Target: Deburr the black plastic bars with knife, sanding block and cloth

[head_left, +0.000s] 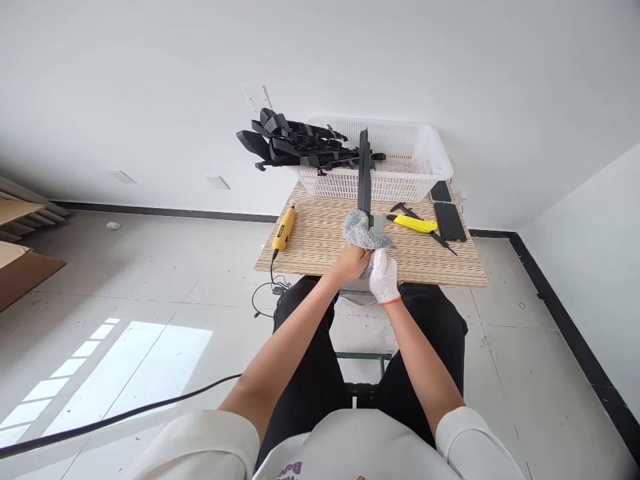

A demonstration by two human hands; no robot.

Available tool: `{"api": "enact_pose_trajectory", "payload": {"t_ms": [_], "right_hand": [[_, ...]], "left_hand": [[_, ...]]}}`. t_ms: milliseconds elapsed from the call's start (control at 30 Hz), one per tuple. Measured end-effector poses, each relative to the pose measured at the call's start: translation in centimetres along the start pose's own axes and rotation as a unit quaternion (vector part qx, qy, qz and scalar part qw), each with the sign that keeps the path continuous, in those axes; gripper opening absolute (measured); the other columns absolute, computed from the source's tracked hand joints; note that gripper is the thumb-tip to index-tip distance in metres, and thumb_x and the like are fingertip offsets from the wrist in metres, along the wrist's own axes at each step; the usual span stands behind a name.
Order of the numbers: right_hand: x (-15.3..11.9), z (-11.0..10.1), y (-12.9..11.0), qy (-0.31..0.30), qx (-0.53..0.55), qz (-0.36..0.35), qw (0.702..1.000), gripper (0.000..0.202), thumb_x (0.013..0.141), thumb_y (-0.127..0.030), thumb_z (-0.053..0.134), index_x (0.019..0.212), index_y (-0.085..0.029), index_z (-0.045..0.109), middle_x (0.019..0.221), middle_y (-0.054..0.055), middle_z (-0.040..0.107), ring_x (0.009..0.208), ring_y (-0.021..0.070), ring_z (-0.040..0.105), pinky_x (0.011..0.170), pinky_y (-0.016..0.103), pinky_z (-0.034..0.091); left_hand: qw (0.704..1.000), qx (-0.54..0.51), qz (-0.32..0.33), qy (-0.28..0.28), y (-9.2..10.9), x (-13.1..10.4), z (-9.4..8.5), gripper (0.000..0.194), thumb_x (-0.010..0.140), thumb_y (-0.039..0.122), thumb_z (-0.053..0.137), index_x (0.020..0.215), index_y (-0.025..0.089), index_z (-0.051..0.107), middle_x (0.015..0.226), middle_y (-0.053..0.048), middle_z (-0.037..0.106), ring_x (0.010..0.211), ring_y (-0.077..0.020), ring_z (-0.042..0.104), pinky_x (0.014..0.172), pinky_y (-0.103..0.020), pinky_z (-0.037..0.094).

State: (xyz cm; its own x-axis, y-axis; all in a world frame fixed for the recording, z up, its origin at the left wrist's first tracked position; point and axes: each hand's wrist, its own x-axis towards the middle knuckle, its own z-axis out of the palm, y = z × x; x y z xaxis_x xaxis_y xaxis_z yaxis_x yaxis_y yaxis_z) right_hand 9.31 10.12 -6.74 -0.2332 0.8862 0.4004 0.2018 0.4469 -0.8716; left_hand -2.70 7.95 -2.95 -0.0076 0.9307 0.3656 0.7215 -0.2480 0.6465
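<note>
A long black plastic strip (365, 173) stands out from my hands over the front of the table, with a speckled grey cloth (359, 227) bunched around its near end. My bare left hand (356, 261) is closed on the cloth. Beside it on the right, my right hand (384, 277), in a white knitted glove with an orange cuff edge, is closed against the cloth's lower part. The strip's near end is hidden by cloth and fingers. Just right of the cloth lies a small pale greenish piece (377, 224).
A white plastic basket (415, 183) at the back holds several black plastic parts (300, 143) jutting left. On the wooden table (320, 233) lie a yellow rotary tool (285, 228), a yellow utility knife (415, 223), black calipers (443, 241) and two phones (451, 222). A cord hangs at left.
</note>
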Motion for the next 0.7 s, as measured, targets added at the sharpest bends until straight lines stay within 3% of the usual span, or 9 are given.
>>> {"api": "enact_pose_trajectory", "payload": {"t_ms": [167,367,567,700], "right_hand": [[0.0,-0.3,-0.1,-0.018,-0.034,-0.012,0.999,0.045,0.101,-0.046,0.023,0.067,-0.023,0.040,0.054,0.000,0.042,0.050,0.0127,0.039,0.051,0.028,0.029],[0.2,-0.7,0.2,-0.049,-0.108,-0.066,0.991,0.035,0.097,-0.039,0.030,0.079,-0.019,0.053,0.063,0.004,0.053,0.058,0.0149,0.046,0.057,0.028,0.035],[0.1,-0.7,0.0,-0.048,-0.106,-0.068,0.991,0.040,0.100,-0.043,0.030,0.084,-0.018,0.058,0.071,0.008,0.060,0.063,0.0160,0.052,0.059,0.028,0.040],[0.0,-0.6,-0.2,-0.046,-0.112,-0.064,0.991,0.052,0.105,-0.039,0.017,0.081,-0.019,0.058,0.063,0.005,0.057,0.056,0.0153,0.053,0.055,0.028,0.042]], "left_hand": [[1.000,0.005,-0.010,0.021,0.5,-1.6,0.8,0.041,0.100,0.033,0.030,0.125,0.015,0.056,0.130,-0.022,0.059,0.127,-0.0308,0.055,0.106,-0.051,0.046],[0.996,-0.028,0.003,0.079,1.2,-2.2,1.5,0.045,0.100,0.029,0.024,0.132,0.015,0.054,0.145,-0.018,0.050,0.142,-0.0265,0.041,0.119,-0.050,0.033],[0.987,-0.086,-0.075,0.110,1.6,-1.8,1.5,0.036,0.099,0.033,0.033,0.110,0.018,0.064,0.120,-0.015,0.067,0.118,-0.0274,0.061,0.105,-0.047,0.048],[0.971,-0.129,-0.142,0.143,0.8,-1.0,1.5,0.030,0.095,0.031,0.040,0.106,0.018,0.065,0.114,-0.012,0.070,0.113,-0.0262,0.064,0.103,-0.044,0.050]]}}
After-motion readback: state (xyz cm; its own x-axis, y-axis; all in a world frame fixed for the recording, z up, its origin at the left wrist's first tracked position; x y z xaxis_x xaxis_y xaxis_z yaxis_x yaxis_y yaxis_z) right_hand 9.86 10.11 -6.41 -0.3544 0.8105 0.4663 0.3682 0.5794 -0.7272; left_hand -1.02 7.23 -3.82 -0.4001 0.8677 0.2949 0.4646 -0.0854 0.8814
